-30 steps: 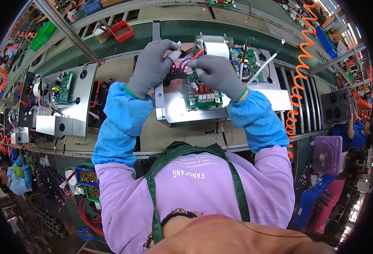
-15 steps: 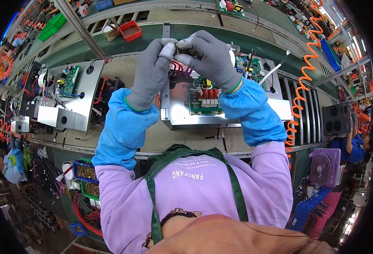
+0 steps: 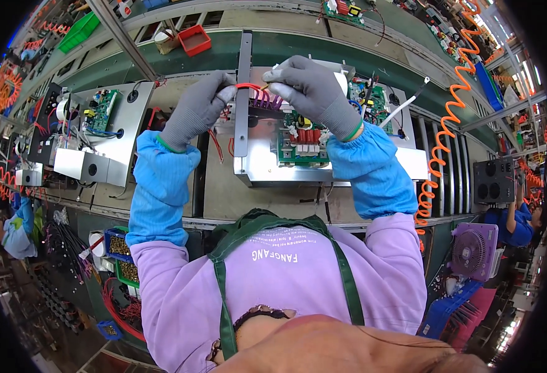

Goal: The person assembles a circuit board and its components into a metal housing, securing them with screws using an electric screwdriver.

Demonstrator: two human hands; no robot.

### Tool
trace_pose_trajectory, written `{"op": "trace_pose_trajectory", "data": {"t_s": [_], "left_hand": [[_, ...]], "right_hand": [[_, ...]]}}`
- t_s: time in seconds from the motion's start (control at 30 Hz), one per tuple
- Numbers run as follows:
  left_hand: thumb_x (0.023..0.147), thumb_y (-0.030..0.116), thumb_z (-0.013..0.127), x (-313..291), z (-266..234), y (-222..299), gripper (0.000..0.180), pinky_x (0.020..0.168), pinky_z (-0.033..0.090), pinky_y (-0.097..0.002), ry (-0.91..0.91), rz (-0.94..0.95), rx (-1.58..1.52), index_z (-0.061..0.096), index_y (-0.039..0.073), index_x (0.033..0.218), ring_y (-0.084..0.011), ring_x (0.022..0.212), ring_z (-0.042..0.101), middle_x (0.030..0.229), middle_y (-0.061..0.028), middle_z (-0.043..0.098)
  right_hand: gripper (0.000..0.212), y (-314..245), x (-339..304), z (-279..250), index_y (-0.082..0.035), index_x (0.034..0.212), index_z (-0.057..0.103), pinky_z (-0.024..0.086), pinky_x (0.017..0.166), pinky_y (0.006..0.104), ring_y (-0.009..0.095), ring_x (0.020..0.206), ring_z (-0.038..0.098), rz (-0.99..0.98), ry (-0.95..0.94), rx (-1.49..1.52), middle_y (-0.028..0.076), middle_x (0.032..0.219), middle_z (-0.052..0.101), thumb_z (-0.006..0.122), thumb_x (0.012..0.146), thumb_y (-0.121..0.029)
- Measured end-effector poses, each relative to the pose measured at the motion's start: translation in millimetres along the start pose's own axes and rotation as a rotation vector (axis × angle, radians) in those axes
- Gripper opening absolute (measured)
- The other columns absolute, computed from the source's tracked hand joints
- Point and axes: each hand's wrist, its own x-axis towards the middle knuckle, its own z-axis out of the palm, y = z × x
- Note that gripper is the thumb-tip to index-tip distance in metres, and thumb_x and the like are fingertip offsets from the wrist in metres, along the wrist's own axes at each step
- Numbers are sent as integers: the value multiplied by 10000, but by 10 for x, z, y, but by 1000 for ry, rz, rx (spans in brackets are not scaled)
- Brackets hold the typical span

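- The counter point(image 3: 220, 180) is long and brown, and it bends at the picture's edge because the camera curves things.
- A silver metal box point(image 3: 267, 165) sits open on the counter, right in front of the person. Its far side is hidden behind the hands.
- Another silver box point(image 3: 121, 133) sits to the left, well apart, with a small green board inside.
- An orange curly hose point(image 3: 444, 130) hangs on the right. Its top end is cut off by the dark rim.
- A green board point(image 3: 301, 140) with red parts lies inside the near box. The right wrist covers part of it.
- The left hand point(image 3: 196, 109) wears a grey glove. Its fingers are pressed together, pinching one end of the red wire point(image 3: 248, 86).
- The right hand point(image 3: 314, 90) wears a grey glove too. Its fingers pinch the other end of the wire.
- The red wire is thin and is held up between the two hands, above the back of the near box. Its ends are hidden in the gloves.
- Purple wires point(image 3: 267, 99) sit just under it, too small to count.
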Motion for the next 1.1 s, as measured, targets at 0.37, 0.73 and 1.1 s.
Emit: {"op": "trace_pose_trajectory", "data": {"t_s": [0.37,0.73,1.1], "left_hand": [[952,247,527,49,260,478,221,526,536,-253,94,39,-304,518,32,1006,-98,696,580,880,-51,572],[950,229,517,42,228,530,214,590,539,-277,12,26,-251,525,28,1021,-131,701,600,857,-80,584],[940,195,525,98,240,504,196,576,523,-268,10,80,-173,528,19,1026,-139,663,605,829,-98,591]], "right_hand": [[168,-218,-41,-332,-67,872,691,543,674,292,200,735,667,15,-5,137,74,799,668,692,705,-50],[147,-243,-65,-76,-149,734,689,471,877,403,303,1141,464,-79,-5,-240,17,1264,513,759,666,-258],[142,-156,-61,-113,-137,835,712,451,925,405,305,1166,456,-164,-139,-308,20,1303,505,704,730,-231]]}}
